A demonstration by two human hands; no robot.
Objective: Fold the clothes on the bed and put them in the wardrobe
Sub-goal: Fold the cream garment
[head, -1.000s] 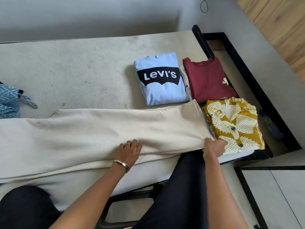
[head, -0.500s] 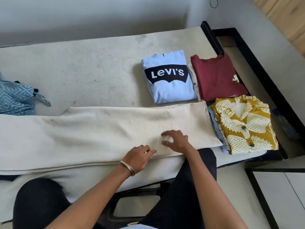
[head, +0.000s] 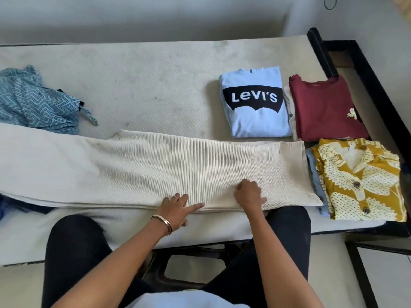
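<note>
The left hand [head: 178,210] lies flat on the near edge of the cream trousers [head: 155,170], fingers straight and spread, the forefinger pointing right along the hem; a ring sits on one finger and a metal bangle [head: 163,223] circles the wrist. Just beside it, the right hand [head: 250,195] presses on the same cloth with its fingers bent downward; whether they pinch a fold or only push is hard to tell from this angle. The two hands are near each other but apart.

The trousers stretch lengthwise across the front of the bed [head: 144,81], folded in half along their length, one end running off the left of the view and the other ending just beside the yellow patterned shirt [head: 360,181]. That shirt is folded, buttons up, on top of a pale blue garment [head: 315,181] whose edge shows at its left. Behind it lies a folded maroon top [head: 324,107] over something whitish, and left of that a folded light blue T-shirt [head: 255,103] with a black printed logo. Far left, an unfolded teal zigzag garment [head: 37,105] lies crumpled, touching the trousers' far edge. A black bed frame [head: 364,70] borders the mattress on the right. The person's dark-clad knees [head: 73,245] rest against the near side.
</note>
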